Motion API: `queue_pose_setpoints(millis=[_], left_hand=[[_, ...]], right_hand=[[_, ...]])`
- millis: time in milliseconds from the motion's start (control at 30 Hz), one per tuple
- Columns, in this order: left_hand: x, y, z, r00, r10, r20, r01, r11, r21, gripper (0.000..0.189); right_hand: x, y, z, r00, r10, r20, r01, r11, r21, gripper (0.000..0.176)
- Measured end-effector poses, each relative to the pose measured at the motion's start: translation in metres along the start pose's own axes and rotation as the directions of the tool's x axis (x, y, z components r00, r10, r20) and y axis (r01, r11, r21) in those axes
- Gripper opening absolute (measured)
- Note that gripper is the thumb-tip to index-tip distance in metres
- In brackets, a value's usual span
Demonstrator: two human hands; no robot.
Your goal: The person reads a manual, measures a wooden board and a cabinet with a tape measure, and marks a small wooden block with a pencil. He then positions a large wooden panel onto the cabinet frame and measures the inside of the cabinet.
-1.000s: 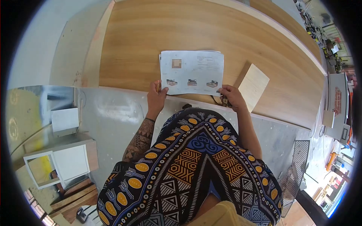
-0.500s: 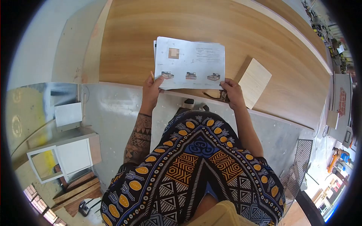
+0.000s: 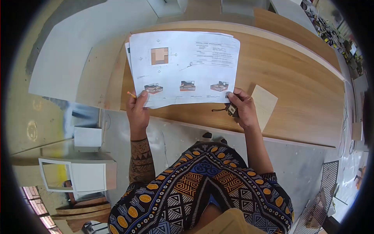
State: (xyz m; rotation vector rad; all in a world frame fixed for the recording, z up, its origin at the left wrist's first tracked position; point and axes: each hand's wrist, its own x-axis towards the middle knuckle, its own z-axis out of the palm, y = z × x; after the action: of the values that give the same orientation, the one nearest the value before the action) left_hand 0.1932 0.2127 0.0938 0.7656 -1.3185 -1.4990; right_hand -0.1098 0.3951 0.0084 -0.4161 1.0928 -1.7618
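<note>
We hold printed sheets [image 3: 183, 74] by their lower corners.
Our left grip [image 3: 137, 113] pinches the left corner, a pencil [image 3: 131, 94] also in it; our right grip [image 3: 244, 109] clasps the right corner and a tape measure [image 3: 231, 110]. The sheets extend beyond our fingers, above the surface [image 3: 300, 85], raised nearer our eyes than half a second ago.

The left hand [image 3: 137, 111] pinches one bottom corner of some papers [image 3: 183, 74], and the right hand [image 3: 243, 107] pinches the other. A pencil [image 3: 131, 94] pokes out beside the left fingers. Tucked under the right fingers is a small dark thing, maybe a tape measure [image 3: 232, 110]. Just right of those fingers, a pale wood block [image 3: 267, 105] lies on the brown table [image 3: 304, 89].
</note>
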Motion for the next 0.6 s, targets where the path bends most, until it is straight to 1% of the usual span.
queue_pose_setpoints(millis=[167, 233, 367, 433, 600], left_hand=[[0.004, 0.003, -0.001, 0.999, 0.049, 0.016, -0.049, 0.999, 0.007, 0.034], [0.006, 0.004, 0.000, 0.996, 0.078, 0.036, -0.077, 0.997, -0.024, 0.032], [0.011, 0.004, -0.003, 0.994, 0.080, 0.077, -0.077, 0.996, -0.038, 0.031], [0.014, 0.006, -0.003, 0.992, 0.077, 0.099, -0.073, 0.996, -0.047, 0.031], [0.022, 0.012, 0.003, 0.988, 0.058, 0.142, -0.046, 0.995, -0.090, 0.030]], right_hand=[[-0.011, 0.000, -0.002, 0.999, -0.039, 0.018, 0.038, 0.997, 0.065, 0.018], [-0.016, -0.002, -0.002, 0.998, -0.059, 0.033, 0.055, 0.994, 0.090, 0.019], [-0.028, -0.004, 0.000, 0.995, -0.097, 0.018, 0.095, 0.991, 0.096, 0.019], [-0.034, -0.005, 0.000, 0.996, -0.089, 0.011, 0.087, 0.991, 0.100, 0.019], [-0.042, -0.001, 0.009, 0.990, -0.131, -0.044, 0.135, 0.985, 0.109, 0.019]])
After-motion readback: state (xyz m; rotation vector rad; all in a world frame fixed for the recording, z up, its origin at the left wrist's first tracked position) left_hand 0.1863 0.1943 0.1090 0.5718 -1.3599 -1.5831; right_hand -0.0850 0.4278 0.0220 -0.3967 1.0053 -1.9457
